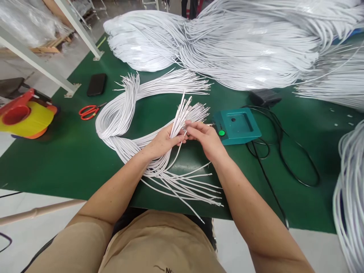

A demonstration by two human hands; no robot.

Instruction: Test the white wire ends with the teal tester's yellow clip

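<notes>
My left hand [165, 142] is closed round a bunch of white cables [179, 117], whose ends stick up above the fingers. Close beside it, my right hand [205, 137] pinches the end of a single white cable [178, 153]; the very tip is hard to make out between the fingers. More cables of this looped bundle [113, 117] lie on the table, with loose ends fanning out below my hands. Just right of my right hand stands a small teal device [240, 137] with a green button [222, 133].
Large bundles of white cables [244, 49] cover the back of the green table [57, 163], and another coil [349, 182] hangs at the right edge. Red-handled scissors [88, 112], a black phone-like object [96, 84] and a yellow-red tape dispenser [27, 115] lie left. Black cords [280, 144] curl at right.
</notes>
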